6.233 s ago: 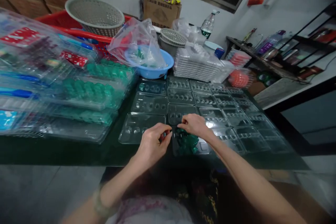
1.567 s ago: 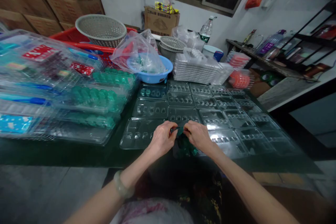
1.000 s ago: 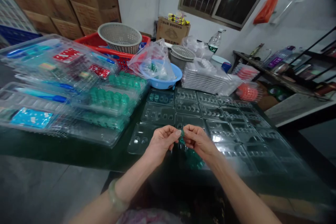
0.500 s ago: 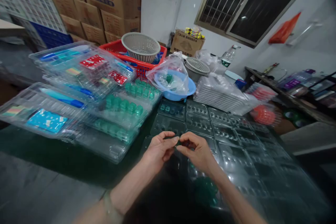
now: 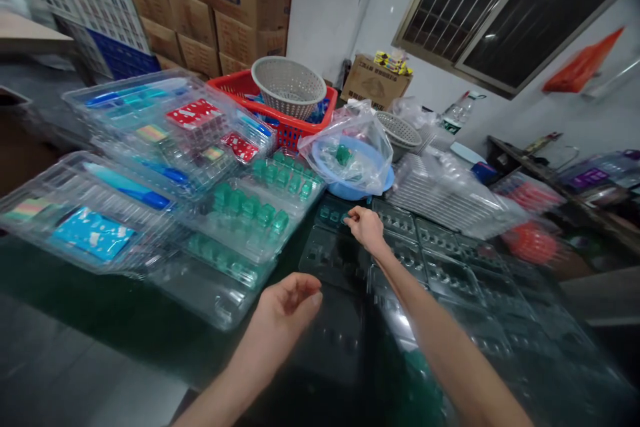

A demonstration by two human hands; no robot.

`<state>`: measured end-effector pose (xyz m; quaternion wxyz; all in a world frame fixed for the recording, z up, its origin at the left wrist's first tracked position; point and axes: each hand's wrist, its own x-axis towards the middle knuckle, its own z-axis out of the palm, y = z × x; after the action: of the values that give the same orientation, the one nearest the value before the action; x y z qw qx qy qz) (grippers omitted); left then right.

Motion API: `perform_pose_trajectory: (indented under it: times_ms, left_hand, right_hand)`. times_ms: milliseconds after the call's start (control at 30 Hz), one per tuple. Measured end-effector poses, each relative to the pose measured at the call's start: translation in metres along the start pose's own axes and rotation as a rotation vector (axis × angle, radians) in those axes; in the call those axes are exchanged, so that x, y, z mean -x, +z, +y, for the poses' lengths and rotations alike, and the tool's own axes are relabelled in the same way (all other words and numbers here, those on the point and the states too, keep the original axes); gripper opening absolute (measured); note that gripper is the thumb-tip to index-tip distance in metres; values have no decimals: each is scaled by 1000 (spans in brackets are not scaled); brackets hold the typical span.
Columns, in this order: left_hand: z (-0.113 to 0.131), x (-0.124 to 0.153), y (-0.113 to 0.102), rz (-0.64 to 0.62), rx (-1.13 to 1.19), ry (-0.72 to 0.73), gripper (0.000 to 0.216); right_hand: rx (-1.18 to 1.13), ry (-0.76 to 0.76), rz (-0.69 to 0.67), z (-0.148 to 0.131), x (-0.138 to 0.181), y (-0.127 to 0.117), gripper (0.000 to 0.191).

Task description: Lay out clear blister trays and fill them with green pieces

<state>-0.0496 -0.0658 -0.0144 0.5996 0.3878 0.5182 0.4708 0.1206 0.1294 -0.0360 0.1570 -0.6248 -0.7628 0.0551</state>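
My right hand [image 5: 367,227] reaches over the back left clear plastic tray [image 5: 327,223]. Its fingertips are pinched on a small green piece [image 5: 345,219] at the tray's right side, mostly hidden by the fingers. Similar green pieces [image 5: 330,214] sit in slots to its left. Nearer to me, my left hand [image 5: 287,307] hovers over the dark table, fingers curled in towards the thumb, with nothing visible in them. A blurred heap of green pieces [image 5: 423,380] lies beneath my right forearm.
Clear trays [image 5: 453,260] cover the table's right side. Stacked clear packs with green blocks [image 5: 245,203] and pens [image 5: 127,187] stand left. Behind are a blue basin [image 5: 383,180] with a plastic bag, a red basket [image 5: 227,83] and a grey colander [image 5: 290,83].
My hands were together over the near trays, fingertips meeting at a small green piece. My right hand has moved away to the back left tray; the left has dropped lower and slightly left.
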Motion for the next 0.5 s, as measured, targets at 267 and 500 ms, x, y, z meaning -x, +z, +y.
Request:
perform_pose_trajectory:
  times_ms: [267,500]
  left_hand:
    - [-4,-3,14,-38,-58,-1,19]
    - [-9,5,35,-123,-199,179,20]
  right_hand:
    - [235,-109,-160,-27,-5,-15,12]
    - [180,-96,-71,-5,42,-76,27]
